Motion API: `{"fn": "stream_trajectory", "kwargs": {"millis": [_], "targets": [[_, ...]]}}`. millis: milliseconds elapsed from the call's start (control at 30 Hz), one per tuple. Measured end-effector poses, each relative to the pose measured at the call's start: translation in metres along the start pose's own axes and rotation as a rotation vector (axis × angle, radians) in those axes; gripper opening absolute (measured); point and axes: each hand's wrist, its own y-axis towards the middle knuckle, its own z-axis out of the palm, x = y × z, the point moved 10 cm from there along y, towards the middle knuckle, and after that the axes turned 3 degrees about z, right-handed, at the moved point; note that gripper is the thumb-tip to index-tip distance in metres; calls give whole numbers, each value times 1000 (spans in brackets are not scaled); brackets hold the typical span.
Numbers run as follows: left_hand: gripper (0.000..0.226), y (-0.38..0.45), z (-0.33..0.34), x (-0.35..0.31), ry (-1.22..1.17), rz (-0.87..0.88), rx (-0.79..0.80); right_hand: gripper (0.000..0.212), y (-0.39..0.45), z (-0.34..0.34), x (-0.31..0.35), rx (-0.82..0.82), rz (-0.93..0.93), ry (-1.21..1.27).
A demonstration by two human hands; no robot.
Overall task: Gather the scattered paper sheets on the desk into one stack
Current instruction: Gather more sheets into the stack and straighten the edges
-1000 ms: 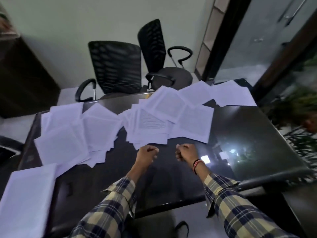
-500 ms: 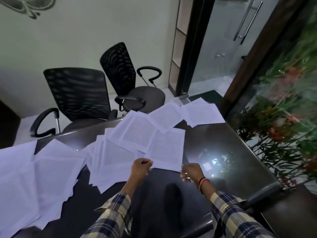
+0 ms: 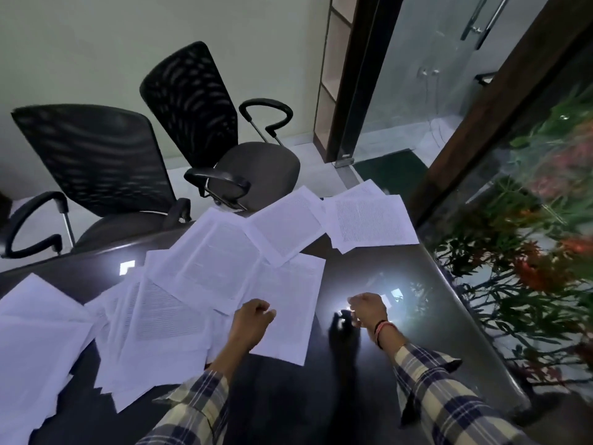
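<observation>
On the desk: white printed paper sheets (image 3: 221,268) lie scattered and overlapping across a dark glossy desk top (image 3: 417,316), from the left edge to the far right corner; not yet in one stack.
Nearest sheet: a white page (image 3: 288,303) lies flat just under the left hand.
Far sheets: a few pages (image 3: 369,220) overlap at the far right corner of the desk.
Left hand (image 3: 252,321): fingers curled into a loose fist over the nearest sheet; whether it pinches the paper I cannot tell.
Right hand (image 3: 369,308): fingers curled together, above bare desk top, apart from the sheets, holding nothing visible.
Sleeves: checked cream and navy shirt cuffs (image 3: 426,370) on both arms.
Behind the desk: two black mesh office chairs (image 3: 106,162).
Right side: glass wall with green and orange plants (image 3: 529,252) behind it.
</observation>
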Motion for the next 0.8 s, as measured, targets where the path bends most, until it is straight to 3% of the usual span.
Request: {"fn": "stream_trajectory", "kwargs": {"millis": [167, 367, 567, 800], "targets": [[38, 52, 31, -46, 147, 24, -67, 15, 97, -46, 63, -101, -131, -256], [55, 125, 56, -97, 381, 94, -74, 41, 189, -100, 138, -172, -254, -431], [70, 180, 69, -102, 601, 56, -6, 74, 249, -134, 169, -238, -196, -490], [60, 173, 79, -89, 679, 11, -52, 100, 287, -141, 157, -210, -41, -481]]}}
